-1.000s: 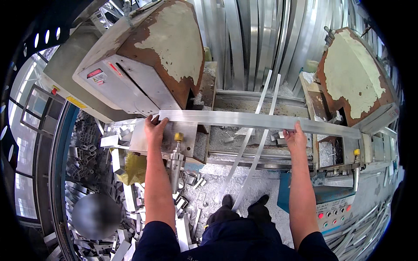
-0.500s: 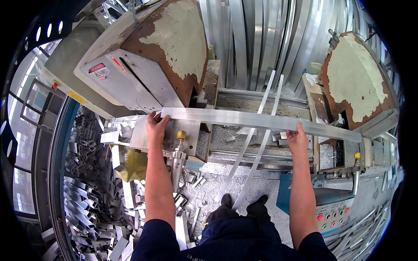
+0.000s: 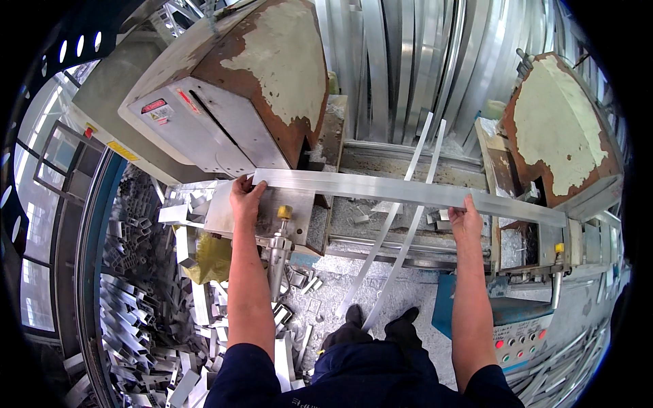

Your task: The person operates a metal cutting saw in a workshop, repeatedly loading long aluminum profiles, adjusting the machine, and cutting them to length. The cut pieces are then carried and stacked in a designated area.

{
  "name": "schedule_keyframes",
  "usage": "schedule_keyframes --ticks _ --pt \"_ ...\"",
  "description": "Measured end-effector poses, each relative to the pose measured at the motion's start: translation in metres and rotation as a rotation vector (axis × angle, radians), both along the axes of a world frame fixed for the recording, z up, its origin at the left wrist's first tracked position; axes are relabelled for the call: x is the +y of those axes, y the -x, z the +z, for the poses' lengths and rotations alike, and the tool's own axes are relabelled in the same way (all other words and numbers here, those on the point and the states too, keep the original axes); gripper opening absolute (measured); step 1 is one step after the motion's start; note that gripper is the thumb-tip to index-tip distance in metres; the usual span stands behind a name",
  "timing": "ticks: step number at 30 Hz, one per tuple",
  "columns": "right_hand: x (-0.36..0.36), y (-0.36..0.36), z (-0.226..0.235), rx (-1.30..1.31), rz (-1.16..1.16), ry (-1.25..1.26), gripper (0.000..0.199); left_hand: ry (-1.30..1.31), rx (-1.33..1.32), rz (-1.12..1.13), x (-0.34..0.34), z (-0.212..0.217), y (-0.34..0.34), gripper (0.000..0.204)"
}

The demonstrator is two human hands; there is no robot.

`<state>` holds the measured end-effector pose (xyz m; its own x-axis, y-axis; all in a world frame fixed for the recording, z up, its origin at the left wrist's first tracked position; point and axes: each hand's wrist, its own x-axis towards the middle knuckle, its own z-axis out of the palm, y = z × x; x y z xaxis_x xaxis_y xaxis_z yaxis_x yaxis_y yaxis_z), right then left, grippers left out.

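A long silver aluminium profile (image 3: 367, 186) lies crosswise before me, spanning from the metal bed of the left machine head to the right one. My left hand (image 3: 246, 197) grips its left end, thumb and fingers closed about the edge. Toward its right part, my right hand (image 3: 466, 219) pinches the near edge between thumb and fingers. Beneath the profile run two thin pale strips (image 3: 401, 239), slanting from near my feet to the far side of the machine. A clamp cylinder with a yellow tip (image 3: 283, 213) stands just right of my left forearm.
Housings with peeling paint, the left cutting head (image 3: 224, 95) and the right one (image 3: 561, 129), flank the bed. Metal offcuts (image 3: 146, 326) heap at lower left. A button panel (image 3: 522, 341) sits at lower right. Long profiles (image 3: 415, 61) stand at the back.
The view has shifted very slightly. Both hands keep their hold, and the profile stays in the same place on the machine.
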<state>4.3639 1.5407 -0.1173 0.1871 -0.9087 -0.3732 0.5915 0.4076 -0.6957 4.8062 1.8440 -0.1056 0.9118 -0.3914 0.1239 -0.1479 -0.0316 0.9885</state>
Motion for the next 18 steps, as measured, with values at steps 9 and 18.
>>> schedule_keyframes --ticks 9,18 --pt "-0.005 0.004 -0.015 0.077 0.169 0.223 0.027 -0.107 0.233 -0.282 0.000 0.034 0.032 0.046" --pt "-0.006 0.018 0.001 0.242 0.043 0.027 0.035 -0.351 -1.089 -0.697 -0.167 0.062 0.229 0.060"
